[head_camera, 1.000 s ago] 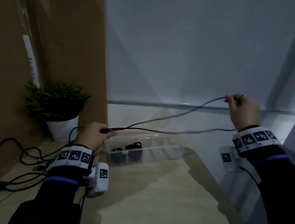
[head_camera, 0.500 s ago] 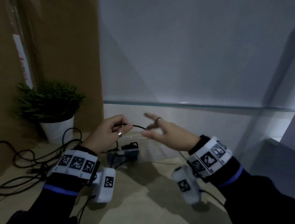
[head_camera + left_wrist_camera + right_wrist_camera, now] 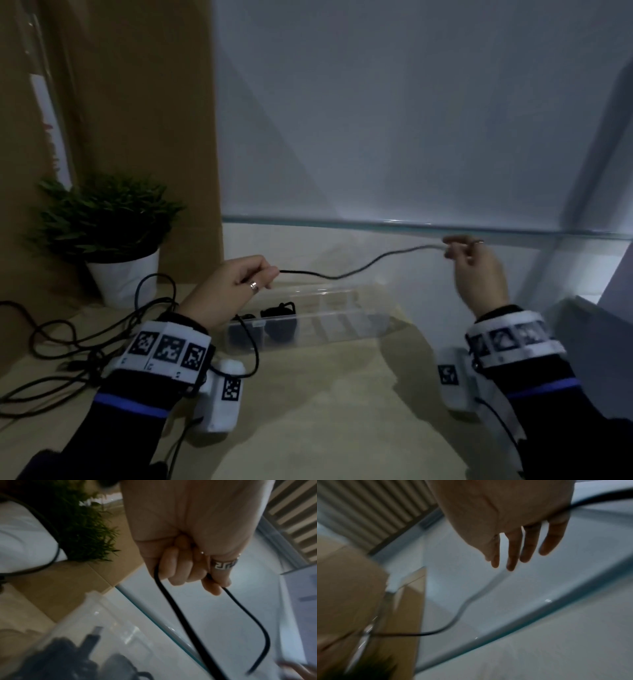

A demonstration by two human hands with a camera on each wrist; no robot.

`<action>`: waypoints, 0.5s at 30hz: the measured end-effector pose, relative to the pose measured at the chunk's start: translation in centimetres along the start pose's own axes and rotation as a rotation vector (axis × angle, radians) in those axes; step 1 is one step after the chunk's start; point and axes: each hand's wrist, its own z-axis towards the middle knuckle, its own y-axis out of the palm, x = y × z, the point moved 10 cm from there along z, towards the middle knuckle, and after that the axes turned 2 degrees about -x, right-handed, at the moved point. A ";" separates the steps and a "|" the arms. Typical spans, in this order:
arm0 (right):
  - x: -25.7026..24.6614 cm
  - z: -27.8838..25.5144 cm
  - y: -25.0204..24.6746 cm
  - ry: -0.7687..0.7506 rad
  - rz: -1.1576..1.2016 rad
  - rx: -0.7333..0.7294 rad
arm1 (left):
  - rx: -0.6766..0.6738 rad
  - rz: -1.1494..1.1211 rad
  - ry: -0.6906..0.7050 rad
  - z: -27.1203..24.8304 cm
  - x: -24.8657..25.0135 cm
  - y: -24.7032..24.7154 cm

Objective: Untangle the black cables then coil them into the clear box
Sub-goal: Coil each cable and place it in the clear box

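A black cable (image 3: 342,275) hangs in a shallow sag between my two hands above the clear box (image 3: 342,329). My left hand (image 3: 269,275) grips it with curled fingers just over the box's left end; in the left wrist view the cable (image 3: 171,608) leaves the fist (image 3: 197,574) as two strands. My right hand (image 3: 449,248) is raised to the right and pinches the cable's far part at its fingertips. Its fingers (image 3: 511,555) look fairly straight in the blurred right wrist view. Coiled black cables (image 3: 278,323) lie in the box's left compartments. A loose tangle of black cables (image 3: 85,337) lies on the table at the left.
A potted plant (image 3: 102,226) in a white pot stands at the back left, beside a brown panel (image 3: 144,120). A glass edge (image 3: 411,226) runs along the pale wall behind the box. The wooden table (image 3: 325,411) stretches toward me in front of the box.
Half a second ago both hands met over the box. My right hand has since swung out right and up, drawing the cable taut-ish between the hands; the left hand stayed put.
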 end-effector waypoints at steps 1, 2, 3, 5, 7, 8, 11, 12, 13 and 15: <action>-1.9 -1.0 1.0 -0.096 -0.112 -0.015 | -0.009 0.005 0.022 0.0 0.5 0.4; -4.6 -2.5 2.6 -0.217 -0.156 -0.068 | -0.006 0.008 0.045 0.1 1.2 0.7; -7.6 -4.5 4.7 -0.319 -0.119 -0.199 | 0.003 0.008 0.066 0.1 2.0 0.9; -12.1 -9.2 9.3 -0.392 0.053 -0.606 | 0.011 0.003 0.086 0.1 3.4 1.6; -14.0 -12.7 12.0 -0.341 0.153 -0.912 | -0.024 -0.003 0.119 0.0 4.9 2.6; -14.1 -12.7 12.1 -0.296 0.250 -0.927 | -0.034 -0.011 0.132 0.0 5.4 2.9; -11.6 -8.6 9.7 -0.052 0.671 -0.628 | -0.058 -0.143 0.065 0.1 5.1 3.0; -9.9 -7.1 8.4 0.055 0.817 -0.474 | -0.102 -0.209 0.021 0.1 4.6 3.3; -8.1 -6.0 7.1 0.138 0.912 -0.320 | -0.151 -0.265 -0.017 0.0 4.2 3.8; -5.3 -4.4 5.2 0.165 0.855 -0.096 | -0.200 -0.264 -0.046 -0.2 3.9 4.7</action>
